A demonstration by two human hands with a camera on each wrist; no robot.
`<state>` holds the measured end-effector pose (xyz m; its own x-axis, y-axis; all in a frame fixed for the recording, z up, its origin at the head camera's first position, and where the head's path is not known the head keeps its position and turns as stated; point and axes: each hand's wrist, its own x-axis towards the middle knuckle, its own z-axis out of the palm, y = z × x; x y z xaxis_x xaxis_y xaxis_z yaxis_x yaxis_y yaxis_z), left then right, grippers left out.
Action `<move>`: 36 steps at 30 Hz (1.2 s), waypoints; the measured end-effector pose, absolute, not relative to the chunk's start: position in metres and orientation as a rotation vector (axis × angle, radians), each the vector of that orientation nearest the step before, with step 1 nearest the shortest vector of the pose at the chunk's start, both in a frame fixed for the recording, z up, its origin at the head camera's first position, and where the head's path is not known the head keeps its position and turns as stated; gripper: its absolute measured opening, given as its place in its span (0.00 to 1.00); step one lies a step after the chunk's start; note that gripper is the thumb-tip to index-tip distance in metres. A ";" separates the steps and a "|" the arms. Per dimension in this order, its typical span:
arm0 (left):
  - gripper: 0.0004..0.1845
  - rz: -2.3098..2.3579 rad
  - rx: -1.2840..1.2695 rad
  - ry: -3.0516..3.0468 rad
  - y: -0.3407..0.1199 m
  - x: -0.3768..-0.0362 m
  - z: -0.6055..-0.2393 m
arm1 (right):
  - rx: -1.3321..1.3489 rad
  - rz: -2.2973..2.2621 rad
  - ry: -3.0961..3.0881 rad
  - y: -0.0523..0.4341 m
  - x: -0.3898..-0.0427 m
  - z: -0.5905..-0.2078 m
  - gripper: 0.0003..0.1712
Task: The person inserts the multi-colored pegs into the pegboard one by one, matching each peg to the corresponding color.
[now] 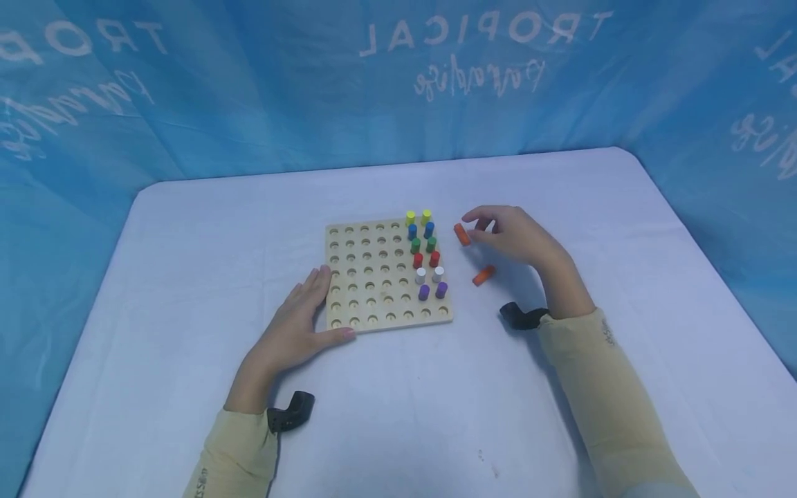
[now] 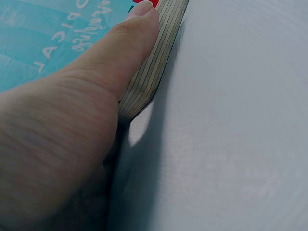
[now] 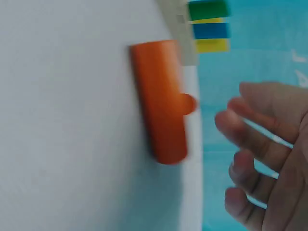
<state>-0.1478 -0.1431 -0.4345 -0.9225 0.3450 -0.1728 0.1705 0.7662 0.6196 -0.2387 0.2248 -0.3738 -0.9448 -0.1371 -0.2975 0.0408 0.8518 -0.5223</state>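
A pale wooden pegboard with rows of round holes lies mid-table. Its two right-hand columns hold upright pegs in pairs: yellow, blue, green, red, white and purple. My left hand rests against the board's left side, its thumb along the front edge. To the right of the board, my right hand hovers with parted fingers beside an orange peg lying down. Nothing shows in its grasp. A second orange peg lies nearer me.
White cloth covers the table. A blue curtain with white lettering hangs behind and at the sides. Black wrist-worn devices sit on both wrists, below beige sleeves.
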 end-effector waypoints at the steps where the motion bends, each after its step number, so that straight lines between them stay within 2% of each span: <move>1: 0.64 0.900 0.401 2.687 -0.143 -0.148 -0.435 | -0.050 -0.752 2.695 0.224 -0.241 -0.377 0.24; 8: 0.64 0.895 0.395 2.690 -0.143 -0.147 -0.435 | -0.043 -0.632 2.690 0.214 -0.245 -0.386 0.32; 26: 0.64 0.887 0.385 2.695 -0.142 -0.147 -0.434 | -0.077 -0.654 2.702 0.210 -0.243 -0.387 0.20; 36: 0.64 0.895 0.397 2.695 -0.143 -0.146 -0.433 | -0.121 -0.695 2.734 0.209 -0.236 -0.371 0.22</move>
